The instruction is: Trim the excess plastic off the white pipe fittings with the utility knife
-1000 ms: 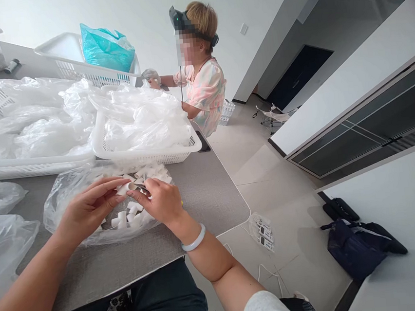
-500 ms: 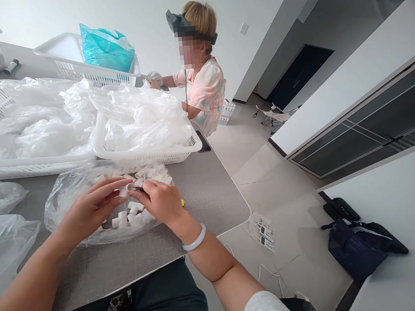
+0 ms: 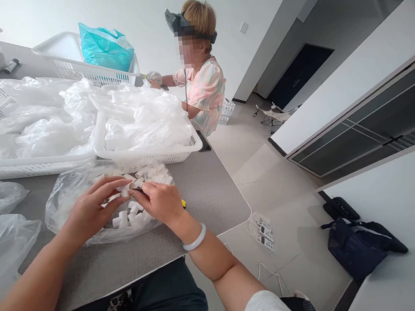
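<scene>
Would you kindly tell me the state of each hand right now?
Left hand: closed on a white fitting.
Right hand: closed around a thin tool, mostly hidden.

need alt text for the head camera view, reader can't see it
The left hand holds a white pipe fitting while the right hand holds a slim dark tool at its opening, above a plastic bag of fittings on a gray table. Beyond are white baskets of clear plastic and a co-worker wearing a headset.
</scene>
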`<state>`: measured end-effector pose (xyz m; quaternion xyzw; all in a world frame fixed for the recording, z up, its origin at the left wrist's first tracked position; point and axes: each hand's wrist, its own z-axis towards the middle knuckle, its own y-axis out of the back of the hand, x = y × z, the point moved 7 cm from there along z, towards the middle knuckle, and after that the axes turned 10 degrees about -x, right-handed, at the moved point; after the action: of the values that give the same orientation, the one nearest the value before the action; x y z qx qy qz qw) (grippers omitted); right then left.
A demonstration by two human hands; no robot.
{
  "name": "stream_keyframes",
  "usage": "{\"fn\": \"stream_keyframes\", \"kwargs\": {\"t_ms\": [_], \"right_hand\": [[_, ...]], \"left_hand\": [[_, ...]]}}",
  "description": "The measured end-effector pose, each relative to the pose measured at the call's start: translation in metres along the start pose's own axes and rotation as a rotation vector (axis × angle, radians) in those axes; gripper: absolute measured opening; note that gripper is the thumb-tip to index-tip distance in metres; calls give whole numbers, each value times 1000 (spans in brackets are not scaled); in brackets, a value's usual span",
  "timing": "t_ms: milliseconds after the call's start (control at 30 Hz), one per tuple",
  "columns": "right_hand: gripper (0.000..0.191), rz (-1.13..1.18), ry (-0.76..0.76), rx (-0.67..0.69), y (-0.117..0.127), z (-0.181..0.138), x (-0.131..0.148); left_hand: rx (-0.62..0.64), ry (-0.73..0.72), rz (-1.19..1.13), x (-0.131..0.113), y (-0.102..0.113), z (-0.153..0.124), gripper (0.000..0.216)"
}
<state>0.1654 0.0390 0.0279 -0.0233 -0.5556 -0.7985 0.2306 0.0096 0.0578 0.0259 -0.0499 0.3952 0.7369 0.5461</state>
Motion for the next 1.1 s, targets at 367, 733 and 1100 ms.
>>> {"fn": "stream_keyframes", "kwargs": {"t_ms": [367, 733, 1100], "right_hand": [[54, -21, -36, 56, 2, 2, 2], [56, -24, -24, 33, 2, 1, 0], [55, -31, -10, 22, 2, 0, 1]], "left_hand": [[-40, 135, 18, 3, 1, 2, 45], [49, 335, -210, 17, -7, -6, 52], [45, 350, -83, 13, 2, 0, 57]]}}
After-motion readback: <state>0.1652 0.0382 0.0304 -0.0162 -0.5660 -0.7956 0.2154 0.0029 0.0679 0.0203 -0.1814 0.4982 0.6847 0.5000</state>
